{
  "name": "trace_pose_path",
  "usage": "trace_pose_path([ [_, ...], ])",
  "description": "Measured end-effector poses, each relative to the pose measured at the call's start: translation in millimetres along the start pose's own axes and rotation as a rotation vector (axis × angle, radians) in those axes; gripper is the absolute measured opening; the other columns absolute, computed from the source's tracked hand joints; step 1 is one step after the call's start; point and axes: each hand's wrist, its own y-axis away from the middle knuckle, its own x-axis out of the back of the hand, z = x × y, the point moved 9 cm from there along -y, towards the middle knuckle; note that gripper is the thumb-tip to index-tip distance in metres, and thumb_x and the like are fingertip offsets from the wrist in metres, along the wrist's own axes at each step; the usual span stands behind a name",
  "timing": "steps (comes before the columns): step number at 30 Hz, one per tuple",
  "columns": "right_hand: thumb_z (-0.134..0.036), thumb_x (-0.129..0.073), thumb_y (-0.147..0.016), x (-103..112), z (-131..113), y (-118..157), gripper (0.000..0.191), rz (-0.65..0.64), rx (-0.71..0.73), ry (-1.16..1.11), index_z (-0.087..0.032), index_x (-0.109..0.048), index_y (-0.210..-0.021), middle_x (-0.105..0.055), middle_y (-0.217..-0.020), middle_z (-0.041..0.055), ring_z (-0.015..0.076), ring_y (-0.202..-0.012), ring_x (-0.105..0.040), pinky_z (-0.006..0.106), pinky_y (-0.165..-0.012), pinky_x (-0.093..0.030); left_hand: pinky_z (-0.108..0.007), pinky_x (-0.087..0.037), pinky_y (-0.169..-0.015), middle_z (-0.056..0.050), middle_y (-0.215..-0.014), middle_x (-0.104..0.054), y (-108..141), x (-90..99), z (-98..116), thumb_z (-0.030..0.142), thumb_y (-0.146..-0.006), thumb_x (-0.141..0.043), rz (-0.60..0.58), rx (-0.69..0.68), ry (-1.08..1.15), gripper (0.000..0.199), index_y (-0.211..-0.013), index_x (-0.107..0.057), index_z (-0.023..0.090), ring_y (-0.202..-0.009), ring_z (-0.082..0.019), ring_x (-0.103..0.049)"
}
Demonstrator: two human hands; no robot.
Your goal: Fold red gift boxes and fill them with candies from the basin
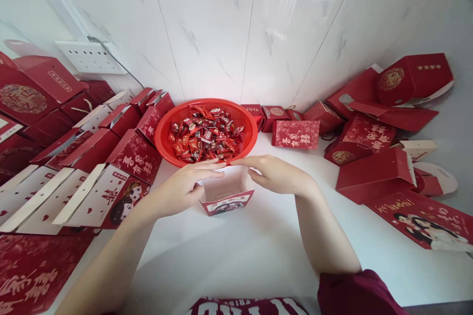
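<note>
An open-topped red and white box (pixel 228 204) stands on the white table in front of me, with a picture of a couple on its near side. My left hand (pixel 188 182) rests at the box's left and back edge, its fingers extended over the rim. From the right, my right hand (pixel 275 173) reaches to the box's back right rim, fingers stretched out. The fingertips of both hands nearly meet at the back edge. Just behind them sits a red plastic basket (pixel 253 130) holding many wrapped candies (pixel 205 133). No candy shows in the visible part of the box.
Rows of red and white gift boxes (pixel 107 192) stand at the left. More red boxes (pixel 377 174) are piled at the right, and a small red box (pixel 295 134) lies right of the basket. Behind is a tiled wall with a power strip (pixel 90 57) and cable.
</note>
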Motion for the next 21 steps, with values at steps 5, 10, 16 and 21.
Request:
trace_pose_path([
  [5,-0.002,-0.039,-0.081,-0.7,-0.5,-1.6,0.066,0.0,0.002,-0.002,-0.033,-0.056,-0.137,-0.069,-0.123,-0.0014,0.0197,-0.104,-0.066,0.035,-0.09,-0.05,-0.037,-0.044,-0.112,0.0,-0.135,-0.062,-6.7,-2.6,-4.9,0.0,-0.071,-0.042,-0.049,-0.079,0.108,0.065,-0.126,-0.066,0.027,-0.129,-0.021,-0.056],
  [10,-0.019,-0.051,-0.091,15.2,5.0,-0.3,0.034,0.103,-0.025,-0.033,-0.025,-0.068,-0.12,-0.073,-0.114,0.0026,0.0189,-0.096,-0.068,0.031,-0.083,-0.05,-0.038,-0.044,-0.111,-0.003,-0.14,-0.058,-11.1,-4.4,-3.6,0.004,-0.081,-0.043,-0.054,-0.128,0.123,0.059,-0.133,-0.061,0.027,-0.128,-0.022,-0.056],
  [16,-0.027,-0.045,-0.098,45.5,28.2,-34.3,0.026,0.307,-0.084,-0.138,-0.018,-0.069,-0.101,-0.073,-0.101,0.0043,0.0157,-0.093,-0.066,0.029,-0.084,-0.049,-0.039,-0.041,-0.113,-0.003,-0.142,-0.056,-7.8,-7.3,-4.6,0.01,-0.088,-0.046,-0.127,-0.123,0.049,0.054,-0.137,-0.056,0.03,-0.132,-0.022,-0.052],
  [21,-0.02,-0.048,-0.097,-41.8,13.3,-105.2,0.023,-0.465,0.097,-0.352,-0.017,-0.07,-0.103,-0.072,-0.106,0.0021,0.0103,-0.094,-0.065,0.022,-0.085,-0.049,-0.042,-0.039,-0.114,-0.002,-0.142,-0.056,-8.5,-11.6,-10.5,0.016,-0.09,-0.045,-0.174,-0.126,0.039,0.052,-0.139,-0.054,0.031,-0.134,-0.024,-0.05],
])
